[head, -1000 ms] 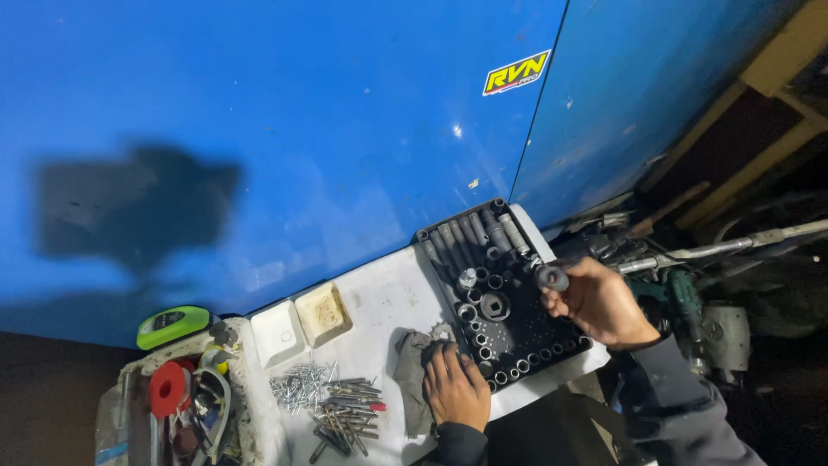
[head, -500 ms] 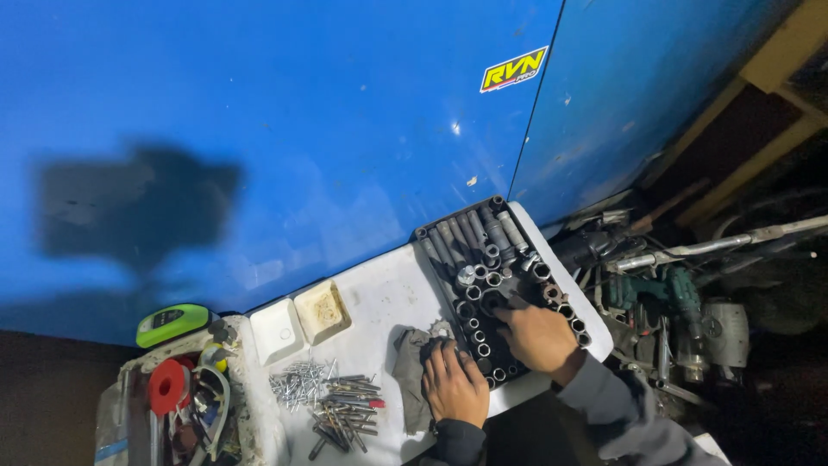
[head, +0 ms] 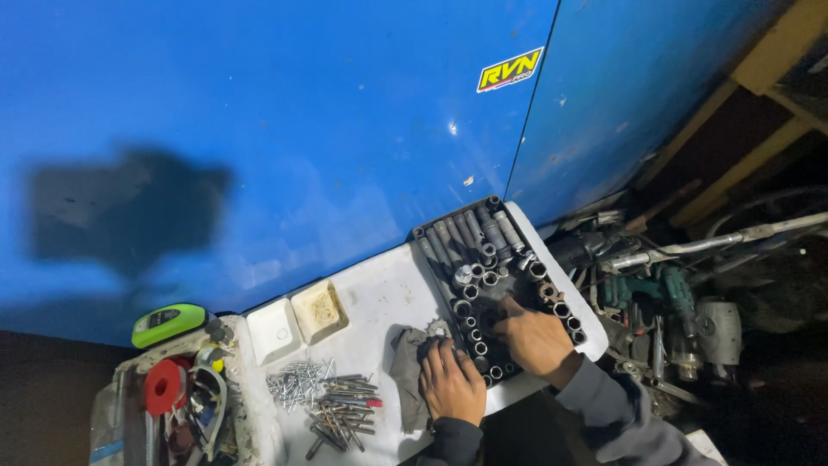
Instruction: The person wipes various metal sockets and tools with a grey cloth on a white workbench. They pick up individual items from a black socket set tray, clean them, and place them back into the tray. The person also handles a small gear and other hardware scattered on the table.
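A glossy blue metal panel (head: 285, 147) rises behind the white tray table (head: 379, 298). Two square white dishes (head: 297, 319) sit near a loose pile of silver screws (head: 323, 401), beside a green tape measure (head: 168, 324).

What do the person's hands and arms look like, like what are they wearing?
Both hands are bare, with no gloves. The left hand comes out of a dark sleeve, of which only the cuff shows at the bottom edge of the picture. The right hand comes out of a long grey sleeve of soft, creased cloth with a snug cuff at the wrist. No watch or rings can be made out.
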